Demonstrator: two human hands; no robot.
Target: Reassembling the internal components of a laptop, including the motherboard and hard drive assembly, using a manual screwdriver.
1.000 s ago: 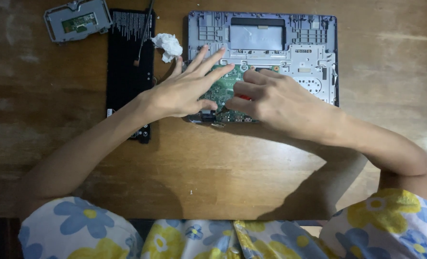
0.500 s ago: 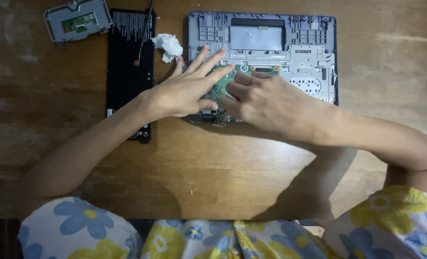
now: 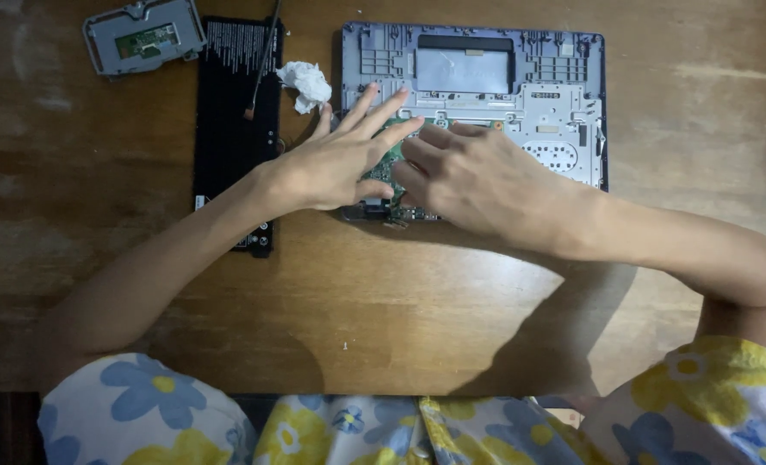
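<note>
At the far left of the brown wooden table (image 3: 99,224) lies a small grey metal plate with a green circuit strip in its middle (image 3: 144,36). Just right of it lies a long flat black battery pack (image 3: 232,138), and a thin dark-handled tool (image 3: 262,60) rests slantwise across its upper end. A crumpled white tissue (image 3: 307,83) sits between the battery pack and the open grey laptop shell (image 3: 521,77), close to the shell's top left corner.

The left hand (image 3: 335,159) lies flat with its fingers spread, palm down, over the shell's lower left part; its fingertips reach toward the silvery plate in the middle of the shell. Under and between the two hands a green circuit board (image 3: 390,164) shows in part, seated in the shell's lower left area; both hands cover most of it. The right hand (image 3: 477,181) comes in from the right, fingers bent and held close together, tips pressing down on the board just beside the left hand's fingers. Whether it pinches anything cannot be told. The right forearm crosses the shell's lower right corner.
</note>
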